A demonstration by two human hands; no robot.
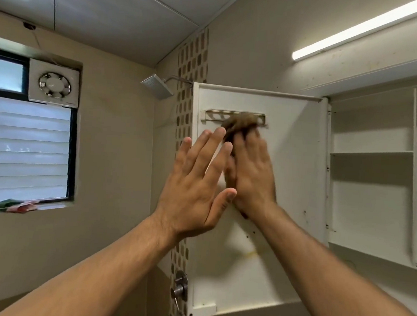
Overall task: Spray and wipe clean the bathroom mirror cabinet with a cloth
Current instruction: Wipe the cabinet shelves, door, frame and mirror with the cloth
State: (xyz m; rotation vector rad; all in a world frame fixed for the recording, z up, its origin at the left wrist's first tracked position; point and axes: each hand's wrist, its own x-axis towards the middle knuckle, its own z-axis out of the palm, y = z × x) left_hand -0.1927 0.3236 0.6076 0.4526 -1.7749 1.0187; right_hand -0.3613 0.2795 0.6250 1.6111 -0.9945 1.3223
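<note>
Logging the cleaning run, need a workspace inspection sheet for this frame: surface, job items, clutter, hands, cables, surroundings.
Surface: open cabinet door, inner face white; yellowish stain low down, dark specks near the hinge edge.
Job's things: brown cloth on the door, overlapping the metal rack; spray bottle not seen.
Clutter: coloured packets on the window sill.
Hands: right hand presses the cloth to the door, blurred; left hand open, fingers straight, at the door's left edge, contact unclear.
Cables: thin wire above the exhaust fan.
Surroundings: cabinet shelves, shower head, tube light, wall valve.
</note>
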